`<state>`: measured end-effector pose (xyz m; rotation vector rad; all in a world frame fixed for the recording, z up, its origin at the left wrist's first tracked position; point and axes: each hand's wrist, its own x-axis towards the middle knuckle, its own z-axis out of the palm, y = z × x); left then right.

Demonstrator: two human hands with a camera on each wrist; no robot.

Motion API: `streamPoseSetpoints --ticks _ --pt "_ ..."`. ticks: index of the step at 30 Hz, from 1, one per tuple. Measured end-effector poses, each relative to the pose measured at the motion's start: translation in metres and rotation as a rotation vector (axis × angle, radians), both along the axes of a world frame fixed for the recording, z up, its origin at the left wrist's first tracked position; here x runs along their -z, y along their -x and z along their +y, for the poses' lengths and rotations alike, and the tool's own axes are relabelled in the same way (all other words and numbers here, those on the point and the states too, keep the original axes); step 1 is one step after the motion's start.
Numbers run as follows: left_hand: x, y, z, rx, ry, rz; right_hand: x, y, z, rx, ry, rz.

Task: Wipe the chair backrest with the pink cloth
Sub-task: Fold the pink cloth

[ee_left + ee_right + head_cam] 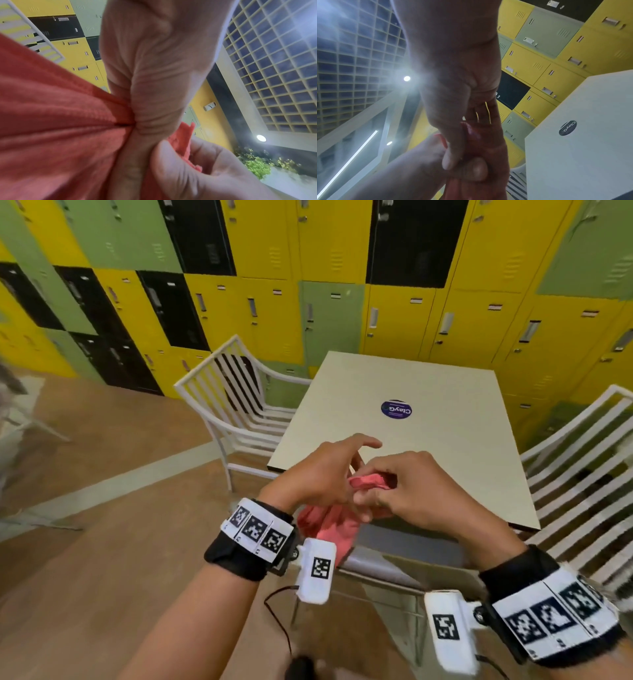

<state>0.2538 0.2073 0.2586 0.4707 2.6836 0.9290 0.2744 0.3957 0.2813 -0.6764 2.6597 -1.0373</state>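
Both hands hold the pink cloth (327, 527) together above the near edge of the table. My left hand (322, 474) grips its bunched part, and most of the fabric hangs below that hand. My right hand (400, 487) pinches an upper fold of the cloth (371, 478) against the left. In the left wrist view the cloth (56, 128) fills the lower left, clamped under the palm (154, 81). In the right wrist view the right hand (462, 94) meets the other hand's thumb (471, 171) over the cloth (471, 131). A white slatted chair (233, 395) stands left of the table, another chair (582, 484) at the right.
The beige square table (411, 392) carries a round blue sticker (396, 409). Yellow, green and black lockers (308, 285) line the wall behind it. Wooden floor (102, 542) lies open at the left. A black cable (279, 621) hangs from the left wrist camera.
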Motion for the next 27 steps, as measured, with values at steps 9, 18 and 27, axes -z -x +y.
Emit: streamPoseSetpoints --ticks 9,18,27 --pt "0.007 0.072 -0.156 -0.033 -0.026 -0.176 0.037 0.100 -0.081 0.298 0.179 -0.147" --pt "0.079 0.154 -0.223 -0.149 -0.149 -0.375 0.100 0.168 -0.132 0.261 -0.016 -0.306" --pt "0.164 0.228 -0.229 -0.270 0.079 -0.420 0.175 0.227 -0.165 0.210 -0.205 -0.324"
